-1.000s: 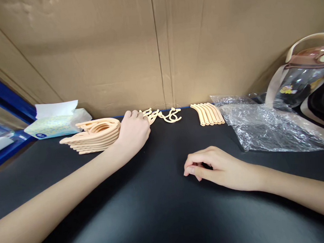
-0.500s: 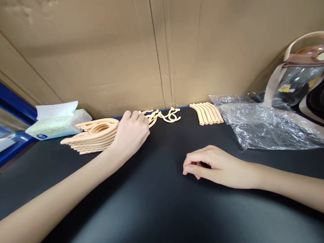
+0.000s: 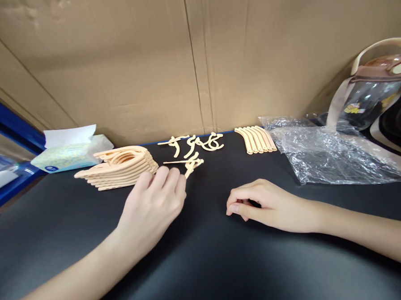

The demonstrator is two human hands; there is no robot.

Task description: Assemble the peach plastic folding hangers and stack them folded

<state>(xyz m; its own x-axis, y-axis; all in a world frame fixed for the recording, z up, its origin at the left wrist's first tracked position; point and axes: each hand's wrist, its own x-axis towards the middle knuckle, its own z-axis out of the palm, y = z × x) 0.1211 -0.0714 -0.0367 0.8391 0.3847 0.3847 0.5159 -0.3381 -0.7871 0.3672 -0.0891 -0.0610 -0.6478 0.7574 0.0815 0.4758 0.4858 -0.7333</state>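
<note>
My left hand (image 3: 153, 206) is closed in a pinch on a small peach plastic hook piece (image 3: 190, 164), just above the black table (image 3: 200, 266). Behind it lies a stack of peach hanger bodies (image 3: 119, 167). More loose hook pieces (image 3: 200, 142) rest near the back wall. A row of peach curved bars (image 3: 256, 139) lies to their right. My right hand (image 3: 267, 204) rests on the table with its fingers curled under; nothing shows in it.
A tissue pack (image 3: 69, 150) sits at the back left by a blue shelf frame (image 3: 7, 128). Crumpled clear plastic (image 3: 328, 156) and a bottle with a strap (image 3: 372, 87) lie at the right. A cardboard wall (image 3: 195, 56) closes the back.
My left hand has drawn back from the pile of hooks toward me, bringing one hook piece with it. My right hand has stayed still.
</note>
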